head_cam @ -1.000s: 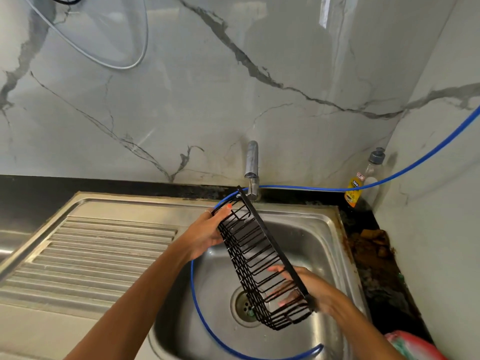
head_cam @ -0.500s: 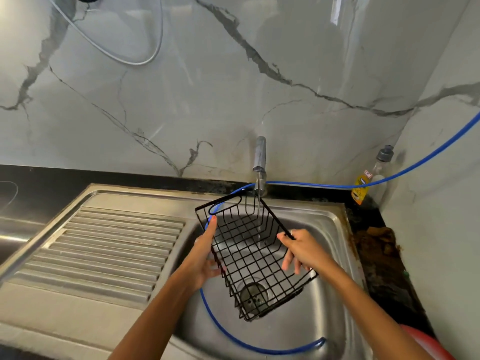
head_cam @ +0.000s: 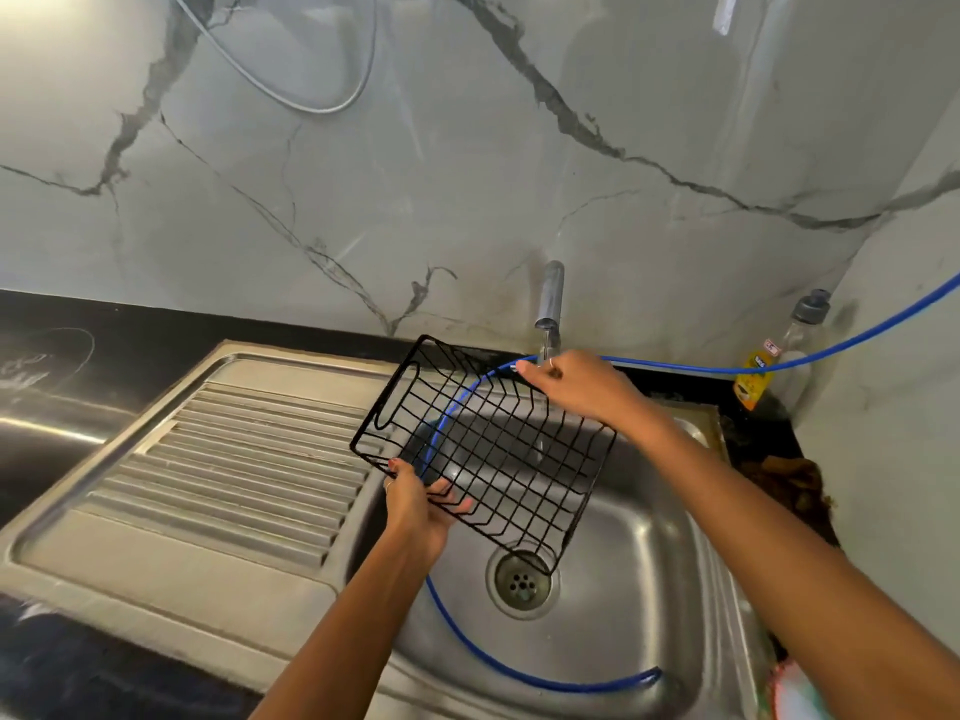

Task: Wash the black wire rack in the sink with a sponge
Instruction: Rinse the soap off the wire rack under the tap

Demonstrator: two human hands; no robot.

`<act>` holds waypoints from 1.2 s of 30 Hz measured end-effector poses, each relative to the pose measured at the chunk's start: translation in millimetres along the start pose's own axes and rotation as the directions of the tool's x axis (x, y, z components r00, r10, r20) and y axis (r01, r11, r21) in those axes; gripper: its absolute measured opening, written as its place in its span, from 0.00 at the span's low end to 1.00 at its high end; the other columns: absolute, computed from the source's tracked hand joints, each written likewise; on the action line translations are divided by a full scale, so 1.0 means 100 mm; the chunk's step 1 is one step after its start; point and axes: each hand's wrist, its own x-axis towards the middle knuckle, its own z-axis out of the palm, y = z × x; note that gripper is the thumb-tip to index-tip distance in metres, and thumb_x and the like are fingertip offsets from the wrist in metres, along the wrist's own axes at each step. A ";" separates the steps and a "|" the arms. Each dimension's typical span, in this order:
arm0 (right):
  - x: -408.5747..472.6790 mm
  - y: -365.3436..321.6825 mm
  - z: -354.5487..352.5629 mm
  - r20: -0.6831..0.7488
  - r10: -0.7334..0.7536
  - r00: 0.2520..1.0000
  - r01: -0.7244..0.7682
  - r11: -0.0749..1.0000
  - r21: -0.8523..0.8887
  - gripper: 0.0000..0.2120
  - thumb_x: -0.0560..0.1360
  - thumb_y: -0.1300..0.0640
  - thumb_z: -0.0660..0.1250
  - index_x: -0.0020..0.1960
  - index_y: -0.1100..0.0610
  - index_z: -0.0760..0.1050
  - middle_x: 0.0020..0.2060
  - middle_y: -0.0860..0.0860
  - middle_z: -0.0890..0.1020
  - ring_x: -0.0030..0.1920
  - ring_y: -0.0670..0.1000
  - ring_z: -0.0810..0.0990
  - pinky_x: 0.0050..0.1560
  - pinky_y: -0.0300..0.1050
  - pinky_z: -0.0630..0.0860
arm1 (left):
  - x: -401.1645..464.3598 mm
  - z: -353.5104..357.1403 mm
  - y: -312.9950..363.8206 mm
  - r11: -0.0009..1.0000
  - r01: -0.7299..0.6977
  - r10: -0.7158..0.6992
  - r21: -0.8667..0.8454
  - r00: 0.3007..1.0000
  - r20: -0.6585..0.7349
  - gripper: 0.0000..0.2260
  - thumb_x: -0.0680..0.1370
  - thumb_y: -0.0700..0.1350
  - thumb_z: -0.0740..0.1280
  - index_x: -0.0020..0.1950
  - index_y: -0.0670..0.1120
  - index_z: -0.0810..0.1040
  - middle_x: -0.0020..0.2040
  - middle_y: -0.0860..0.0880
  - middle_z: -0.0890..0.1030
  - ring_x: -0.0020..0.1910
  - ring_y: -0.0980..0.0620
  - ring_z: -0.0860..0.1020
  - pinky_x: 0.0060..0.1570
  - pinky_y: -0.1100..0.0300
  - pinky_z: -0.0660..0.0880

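Over the sink (head_cam: pixel 675 574), the black rack (head_cam: pixel 493 449) is held in the air, tilted, with its far left corner reaching past the basin's left edge above the ribbed drainboard (head_cam: pixel 234 459) and its near right corner hanging just above the drain (head_cam: pixel 522 582). At the rack's near left edge the left hand (head_cam: pixel 415 511) grips it: the fingers (head_cam: pixel 452 504) curl up through the wire grid from below while the thumb lies along the rim on the outer side. At the far right edge the right hand (head_cam: pixel 587 389) pinches the top rim wire, fingers folded over it, directly below the tap (head_cam: pixel 549 309). Between the two hands the rack's grid floor faces up and toward the camera. A blue hose (head_cam: pixel 519 678) runs from the right wall, passes behind the right hand, shows through the wires and loops down along the basin's left side to end near the front edge. A bottle (head_cam: pixel 779 366) with a yellow label stands in the far right corner of the tabletop (head_cam: pixel 78 356), against the marble wall (head_cam: pixel 467 174).
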 end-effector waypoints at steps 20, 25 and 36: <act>0.43 0.22 -0.16 0.259 0.018 0.966 -0.176 0.779 0.602 0.14 0.82 0.54 0.57 0.51 0.60 0.79 0.40 0.56 0.84 0.43 0.47 0.83 0.51 0.40 0.79 | 0.18 0.45 -0.40 0.962 0.274 -0.272 -0.003 0.956 0.105 0.29 0.79 0.67 0.49 0.56 0.42 0.70 0.37 0.41 0.75 0.31 0.46 0.74 0.42 0.49 0.76; 0.53 0.33 -0.18 0.274 0.108 0.956 -0.248 0.797 0.551 0.13 0.81 0.55 0.58 0.57 0.62 0.77 0.45 0.58 0.83 0.43 0.51 0.82 0.49 0.42 0.79 | 0.16 0.45 -0.43 0.961 0.260 -0.267 0.089 0.961 0.074 0.25 0.80 0.63 0.53 0.48 0.41 0.72 0.38 0.39 0.77 0.36 0.44 0.75 0.53 0.45 0.76; 1.04 0.20 0.47 0.101 0.219 0.970 -0.208 0.972 -0.111 0.20 0.78 0.56 0.62 0.69 0.46 0.69 0.64 0.57 0.70 0.56 0.57 0.76 0.51 0.48 0.74 | 0.23 0.12 -0.13 0.984 0.112 -0.118 0.140 0.993 0.030 0.24 0.78 0.65 0.58 0.67 0.52 0.70 0.42 0.40 0.79 0.32 0.49 0.72 0.35 0.53 0.70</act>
